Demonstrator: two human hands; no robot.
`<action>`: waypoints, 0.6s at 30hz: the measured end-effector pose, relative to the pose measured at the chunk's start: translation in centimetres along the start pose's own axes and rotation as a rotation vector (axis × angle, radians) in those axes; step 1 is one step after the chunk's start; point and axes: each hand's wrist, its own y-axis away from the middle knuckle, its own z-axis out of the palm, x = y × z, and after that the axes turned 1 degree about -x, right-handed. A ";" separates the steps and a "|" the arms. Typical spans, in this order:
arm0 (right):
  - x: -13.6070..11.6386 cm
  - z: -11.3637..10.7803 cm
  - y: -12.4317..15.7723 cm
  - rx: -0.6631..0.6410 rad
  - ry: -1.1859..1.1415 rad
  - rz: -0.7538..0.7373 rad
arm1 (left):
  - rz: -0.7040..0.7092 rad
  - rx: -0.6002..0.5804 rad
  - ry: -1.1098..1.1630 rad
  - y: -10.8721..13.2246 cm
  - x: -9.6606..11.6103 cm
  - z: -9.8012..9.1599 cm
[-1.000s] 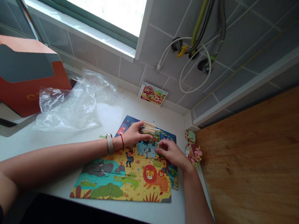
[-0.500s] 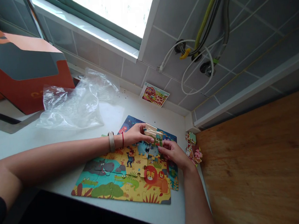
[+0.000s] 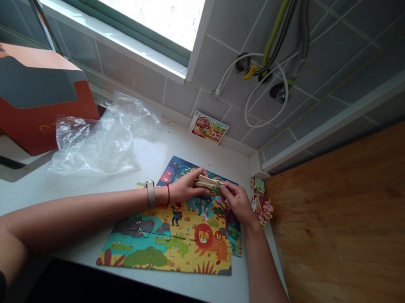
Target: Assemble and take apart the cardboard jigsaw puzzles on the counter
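Note:
A colourful animal jigsaw puzzle (image 3: 167, 245) lies on the white counter (image 3: 175, 153), with a darker blue puzzle sheet (image 3: 176, 167) under its far edge. My left hand (image 3: 187, 188) is closed around a small stack of puzzle pieces (image 3: 208, 183), held just above the puzzle's upper right part. My right hand (image 3: 236, 202) pinches the right end of the same stack. A pale wristband and a red string sit on my left wrist.
A crumpled clear plastic bag (image 3: 95, 142) lies at the back left, beside an orange and grey box (image 3: 31, 102). A small picture card (image 3: 208, 127) leans against the tiled wall. Loose puzzle pieces (image 3: 260, 203) sit at the counter's right end, next to a wooden surface (image 3: 351, 224).
The stack of pieces has come off the puzzle and tilted flatter. My right hand rose from the puzzle surface to grip the stack's end, uncovering a rabbit picture below.

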 end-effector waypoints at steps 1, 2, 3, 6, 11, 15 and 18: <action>-0.1 0.0 0.0 -0.032 0.007 -0.016 | 0.010 0.018 -0.053 0.1 0.0 0.0; -0.1 0.1 0.1 -0.081 0.017 -0.024 | 0.020 0.039 -0.111 0.1 0.0 0.1; -0.1 0.2 0.1 -0.131 0.026 -0.028 | 0.028 0.057 -0.169 0.2 -0.1 0.1; 0.3 1.1 0.0 -0.159 0.079 -0.057 | 0.034 0.084 -0.327 0.5 -0.4 0.3; 0.8 2.8 -0.2 0.000 0.312 -0.141 | 0.153 -0.007 -0.571 0.6 -0.3 0.5; 0.3 2.6 0.0 0.037 0.152 -0.161 | 0.233 -0.100 -0.703 -0.1 2.9 -0.7; 0.0 2.1 0.1 0.057 -0.074 -0.107 | 0.091 -0.232 -0.973 -0.2 6.3 -2.4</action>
